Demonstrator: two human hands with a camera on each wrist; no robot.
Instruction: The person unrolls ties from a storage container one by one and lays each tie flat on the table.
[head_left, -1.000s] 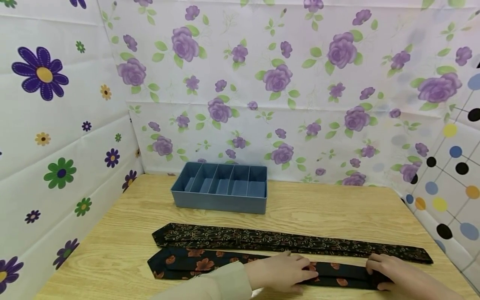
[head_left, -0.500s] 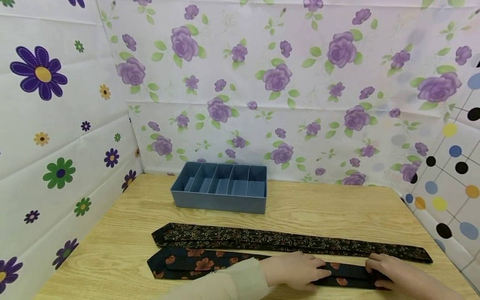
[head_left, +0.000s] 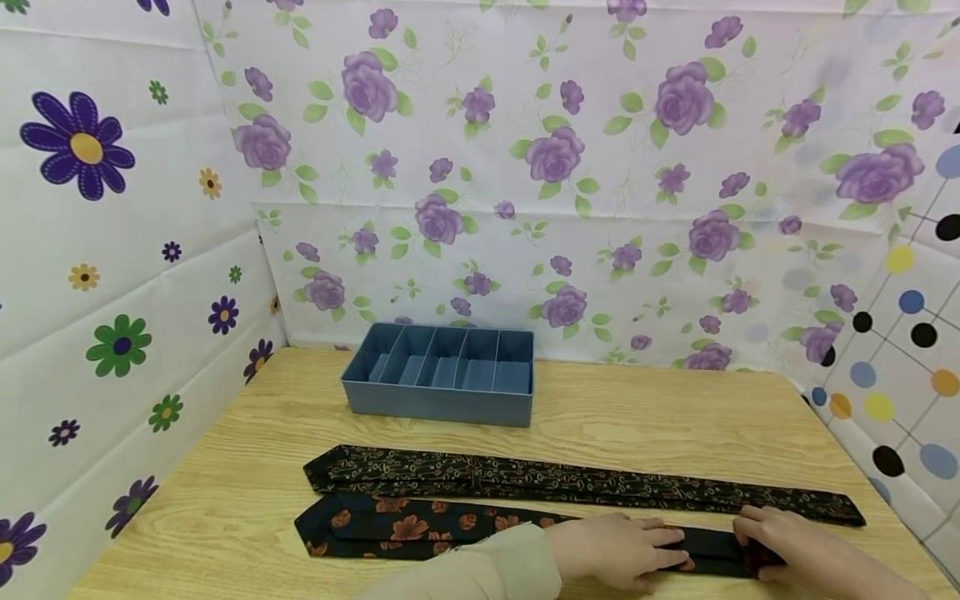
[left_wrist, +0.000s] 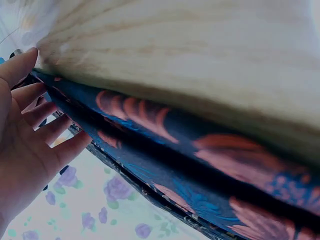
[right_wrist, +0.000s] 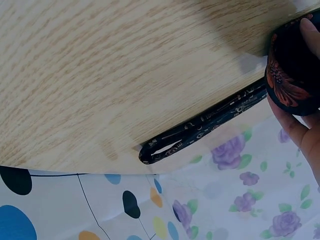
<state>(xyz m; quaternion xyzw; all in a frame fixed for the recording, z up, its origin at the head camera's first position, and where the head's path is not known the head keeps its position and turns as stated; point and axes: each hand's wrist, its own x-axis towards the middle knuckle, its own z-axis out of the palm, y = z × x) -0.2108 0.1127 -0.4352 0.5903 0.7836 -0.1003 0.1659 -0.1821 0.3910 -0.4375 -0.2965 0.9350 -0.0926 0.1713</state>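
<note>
A dark necktie with orange flowers [head_left: 408,528] lies lengthwise near the table's front. My left hand [head_left: 618,550] rests on its narrower stretch, fingers stretched out flat over the cloth; the left wrist view shows those fingers spread across the tie [left_wrist: 145,135]. At the right end of this tie, my right hand [head_left: 798,546] holds the folded-over end between thumb and fingers. In the right wrist view that rounded fold [right_wrist: 290,75] sits between the thumb and fingers. Just behind lies a second necktie, black with a small gold pattern [head_left: 570,479], which neither hand holds.
A blue divided box [head_left: 438,402] with several compartments stands toward the back of the wooden table [head_left: 637,417]. Patterned cloth sheets [head_left: 480,167] hang behind the table and at both sides.
My left hand has slid rightward along the flowered necktie, closer to the right hand. The right hand stays at the folded end, nearly still. The black-and-gold necktie and the box have not moved.
</note>
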